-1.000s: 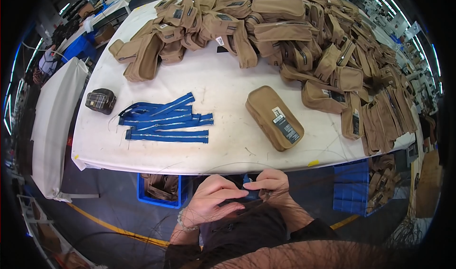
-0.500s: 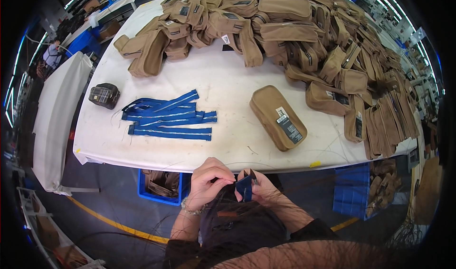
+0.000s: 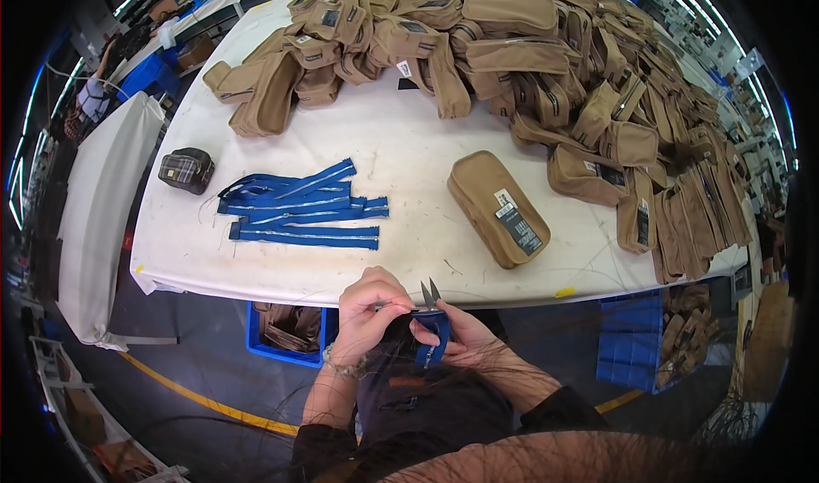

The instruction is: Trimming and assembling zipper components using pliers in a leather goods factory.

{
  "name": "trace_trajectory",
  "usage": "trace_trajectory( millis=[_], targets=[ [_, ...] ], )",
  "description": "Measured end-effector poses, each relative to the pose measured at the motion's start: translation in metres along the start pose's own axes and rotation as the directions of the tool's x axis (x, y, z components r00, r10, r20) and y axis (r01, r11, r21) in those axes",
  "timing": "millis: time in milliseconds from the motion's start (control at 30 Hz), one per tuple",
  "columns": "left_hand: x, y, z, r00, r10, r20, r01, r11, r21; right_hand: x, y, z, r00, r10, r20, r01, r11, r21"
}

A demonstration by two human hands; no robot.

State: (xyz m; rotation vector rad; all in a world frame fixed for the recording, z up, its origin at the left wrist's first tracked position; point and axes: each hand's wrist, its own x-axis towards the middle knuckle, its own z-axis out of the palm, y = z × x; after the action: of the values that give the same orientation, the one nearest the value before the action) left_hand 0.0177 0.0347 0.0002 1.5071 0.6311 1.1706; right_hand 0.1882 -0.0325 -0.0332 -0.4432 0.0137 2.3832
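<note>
The left hand (image 3: pixel 368 314) had its grip closed, thumb and finger pinching the upper end of a blue zip (image 3: pixel 440 328); the right hand's (image 3: pixel 467 340) grip held pointed snips (image 3: pixel 426 296) and the zip, blades parted, aimed toward the counter (image 3: pixel 405 257); the zip's long axis bent, its tail hanging downward; it lay between the hands, just below the blades.

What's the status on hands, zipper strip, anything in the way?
Left hand pinching upper end of blue zipper strip. Right hand gripping strip and snips, blades apart, points up. Right hand partly hides strip.
</note>
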Motion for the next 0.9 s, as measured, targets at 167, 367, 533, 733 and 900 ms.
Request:
trace_trajectory(
  millis=[167, 367, 533, 733, 900],
  targets=[
    [0.005, -0.004, -0.004, 0.998, 0.04, 0.039, -0.041, 0.999, 0.017, -0.004, 0.003, 0.013, 0.986, -0.149, 0.072, 0.161, 0.963, -0.214],
    [0.004, -0.003, -0.002, 0.999, -0.04, -0.034, 0.04, 0.999, -0.012, -0.011, 0.004, 0.031, 0.834, -0.515, -0.199, 0.301, 0.726, -0.618],
    [0.008, -0.003, -0.002, 0.998, -0.04, -0.044, 0.04, 0.999, 0.004, -0.018, -0.005, 0.045, 0.805, -0.575, -0.149, 0.284, 0.592, -0.754],
    [0.02, -0.005, 0.009, 0.985, -0.155, -0.081, 0.146, 0.984, -0.105, -0.008, -0.019, 0.046, 0.815, -0.552, -0.175, 0.37, 0.729, -0.576],
    [0.007, -0.032, 0.0, 0.916, -0.376, 0.139, 0.401, 0.874, -0.275, -0.004, -0.035, 0.035, 0.791, -0.598, -0.131, 0.436, 0.701, -0.564]
  ],
)
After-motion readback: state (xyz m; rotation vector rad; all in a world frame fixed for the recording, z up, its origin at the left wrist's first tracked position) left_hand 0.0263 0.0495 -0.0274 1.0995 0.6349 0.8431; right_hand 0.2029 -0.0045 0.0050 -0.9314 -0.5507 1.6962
